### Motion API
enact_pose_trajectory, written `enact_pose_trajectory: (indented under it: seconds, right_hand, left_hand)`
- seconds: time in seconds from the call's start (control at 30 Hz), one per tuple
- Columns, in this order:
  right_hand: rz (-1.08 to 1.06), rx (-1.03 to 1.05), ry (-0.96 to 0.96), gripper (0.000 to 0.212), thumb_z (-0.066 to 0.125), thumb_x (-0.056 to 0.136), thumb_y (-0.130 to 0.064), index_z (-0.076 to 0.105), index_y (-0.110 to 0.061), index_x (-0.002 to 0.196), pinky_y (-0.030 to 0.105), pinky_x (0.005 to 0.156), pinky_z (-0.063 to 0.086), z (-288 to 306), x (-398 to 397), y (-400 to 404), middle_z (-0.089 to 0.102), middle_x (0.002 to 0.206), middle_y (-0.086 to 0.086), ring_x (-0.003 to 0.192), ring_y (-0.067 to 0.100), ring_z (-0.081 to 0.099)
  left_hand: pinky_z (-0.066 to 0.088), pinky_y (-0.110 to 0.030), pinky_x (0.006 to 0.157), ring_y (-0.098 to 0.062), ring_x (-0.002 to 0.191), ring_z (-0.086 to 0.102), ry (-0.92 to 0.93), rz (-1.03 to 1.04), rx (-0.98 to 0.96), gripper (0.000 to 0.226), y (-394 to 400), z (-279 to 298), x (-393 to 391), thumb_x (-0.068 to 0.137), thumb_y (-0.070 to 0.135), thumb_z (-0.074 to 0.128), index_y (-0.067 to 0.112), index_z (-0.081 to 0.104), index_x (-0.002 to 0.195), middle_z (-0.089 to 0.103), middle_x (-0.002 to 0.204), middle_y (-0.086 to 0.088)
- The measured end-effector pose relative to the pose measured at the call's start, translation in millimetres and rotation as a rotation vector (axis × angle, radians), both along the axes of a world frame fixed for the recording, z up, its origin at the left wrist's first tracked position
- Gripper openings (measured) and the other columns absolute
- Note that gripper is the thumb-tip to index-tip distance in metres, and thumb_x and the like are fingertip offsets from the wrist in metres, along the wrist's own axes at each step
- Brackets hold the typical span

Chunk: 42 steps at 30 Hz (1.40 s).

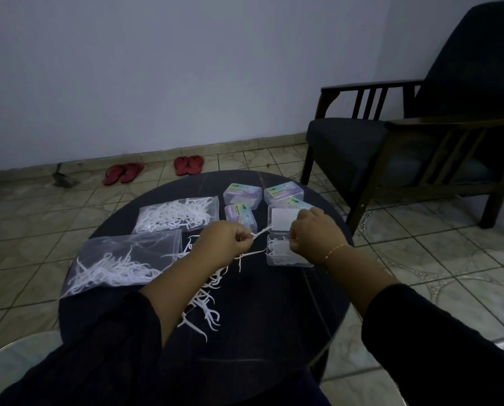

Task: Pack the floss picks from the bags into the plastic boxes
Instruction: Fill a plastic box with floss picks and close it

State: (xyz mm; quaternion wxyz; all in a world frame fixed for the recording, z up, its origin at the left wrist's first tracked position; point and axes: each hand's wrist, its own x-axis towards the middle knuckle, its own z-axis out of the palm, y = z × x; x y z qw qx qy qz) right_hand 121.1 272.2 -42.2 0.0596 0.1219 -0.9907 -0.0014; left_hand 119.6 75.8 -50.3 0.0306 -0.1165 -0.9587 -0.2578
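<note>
My left hand [226, 241] pinches a white floss pick [262, 231] that points toward the open clear plastic box [277, 253]. The box holds several picks, and its lid [283, 218] lies flipped back behind it. My right hand [312, 234] hovers curled over the box's left part; whether it holds anything I cannot tell. A pile of loose floss picks [208, 300] lies on the round dark table [259, 317] under my left forearm. Two clear bags of picks lie at the left: one near [121, 265], one farther back [177, 214].
Three shut plastic boxes with colourful labels [242, 193] [283, 192] [240, 215] stand at the table's far side. A dark wooden armchair [421, 136] stands at the right. Two pairs of red sandals [154, 169] lie on the tiled floor by the wall.
</note>
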Motion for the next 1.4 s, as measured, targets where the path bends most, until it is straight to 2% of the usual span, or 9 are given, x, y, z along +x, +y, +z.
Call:
enact_pose_trajectory:
  seconds: [0.17, 0.33, 0.5, 0.6, 0.7, 0.8, 0.97, 1.2, 1.4]
  right_hand:
    - [-0.107, -0.298, 0.036, 0.032, 0.050, 0.095, -0.031, 0.060, -0.022, 0.125, 0.032, 0.099, 0.038, -11.8, 1.3, 16.2, 0.051, 0.128, 0.003, 0.119, 0.020, 0.041]
    - [-0.190, -0.473, 0.138, 0.029, 0.053, 0.093, -0.025, 0.063, -0.019, 0.120, 0.021, 0.088, 0.034, -24.3, 8.6, 30.8, 0.055, 0.114, 0.001, 0.108, 0.015, 0.045]
    - [-0.212, -0.438, 0.086, 0.031, 0.051, 0.093, -0.020, 0.061, -0.021, 0.123, 0.017, 0.079, 0.028, -31.0, 16.5, 38.4, 0.055, 0.116, 0.000, 0.107, 0.014, 0.044]
    - [-0.214, -0.450, 0.055, 0.035, 0.053, 0.092, -0.018, 0.058, -0.021, 0.126, 0.019, 0.085, 0.031, -32.0, 20.1, 37.1, 0.054, 0.121, 0.000, 0.111, 0.015, 0.043]
    - [-0.202, -0.461, 0.065, 0.035, 0.055, 0.090, -0.017, 0.060, -0.020, 0.124, 0.023, 0.090, 0.037, -32.7, 23.7, 32.5, 0.055, 0.119, 0.000, 0.109, 0.015, 0.043]
    - [-0.153, -0.440, 0.089, 0.034, 0.054, 0.090, -0.018, 0.060, -0.022, 0.123, 0.024, 0.091, 0.038, -32.6, 27.9, 26.0, 0.054, 0.120, -0.001, 0.108, 0.014, 0.043]
    - [-0.110, -0.244, 0.049, 0.038, 0.048, 0.092, -0.030, 0.056, -0.026, 0.130, 0.029, 0.095, 0.036, -29.8, 30.3, 14.6, 0.049, 0.127, -0.002, 0.115, 0.018, 0.040]
    - [-0.085, -0.209, -0.057, 0.041, 0.044, 0.096, -0.032, 0.046, -0.034, 0.136, 0.032, 0.102, 0.030, -26.3, 31.9, -2.2, 0.041, 0.134, -0.002, 0.124, 0.019, 0.034]
    - [0.058, -0.149, -0.039, 0.045, 0.049, 0.093, -0.034, 0.043, -0.033, 0.138, 0.038, 0.107, 0.026, -18.7, 37.6, -25.5, 0.036, 0.140, -0.002, 0.129, 0.020, 0.030]
  left_hand:
    - [0.052, -0.027, 0.076, -0.014, 0.079, 0.065, 0.084, -0.040, 0.044, 0.018, 14.5, 2.2, -8.1, 0.088, 0.024, 0.065, 0.018, 0.075, 0.102, 0.073, 0.098, 0.001]
    - [0.043, -0.019, 0.078, -0.015, 0.093, 0.063, 0.135, -0.228, -0.117, 0.023, 41.4, -0.2, -17.1, 0.090, 0.022, 0.060, 0.018, 0.072, 0.110, 0.071, 0.105, 0.000]
    - [0.043, -0.034, 0.093, -0.020, 0.108, 0.056, 0.104, -0.300, -0.275, 0.031, 57.6, -8.6, -23.2, 0.092, 0.029, 0.059, 0.022, 0.065, 0.121, 0.066, 0.115, -0.002]
    - [0.042, -0.031, 0.091, -0.019, 0.107, 0.054, 0.104, -0.275, -0.255, 0.034, 52.9, -13.4, -21.7, 0.090, 0.033, 0.060, 0.022, 0.064, 0.123, 0.065, 0.116, -0.002]
    - [0.041, -0.025, 0.080, -0.014, 0.098, 0.056, 0.152, -0.220, -0.133, 0.027, 42.6, -14.7, -14.4, 0.091, 0.031, 0.059, 0.022, 0.069, 0.115, 0.067, 0.107, 0.002]
    - [0.046, -0.031, 0.081, -0.017, 0.091, 0.061, 0.228, -0.129, -0.135, 0.022, 23.9, -15.9, -7.7, 0.087, 0.024, 0.059, 0.023, 0.074, 0.103, 0.071, 0.097, 0.002]
    - [0.043, -0.038, 0.094, -0.020, 0.104, 0.058, 0.146, -0.017, -0.274, 0.026, -9.1, -15.6, -1.5, 0.083, 0.025, 0.058, 0.027, 0.073, 0.103, 0.068, 0.108, 0.003]
    - [0.041, -0.040, 0.098, -0.017, 0.109, 0.055, 0.102, -0.028, -0.287, 0.028, -24.7, -14.1, 2.6, 0.084, 0.026, 0.055, 0.029, 0.071, 0.107, 0.066, 0.113, 0.005]
    - [0.031, -0.039, 0.104, -0.020, 0.125, 0.040, 0.001, -0.041, -0.454, 0.045, -37.9, -6.1, 9.1, 0.084, 0.034, 0.056, 0.032, 0.056, 0.129, 0.052, 0.134, 0.007]
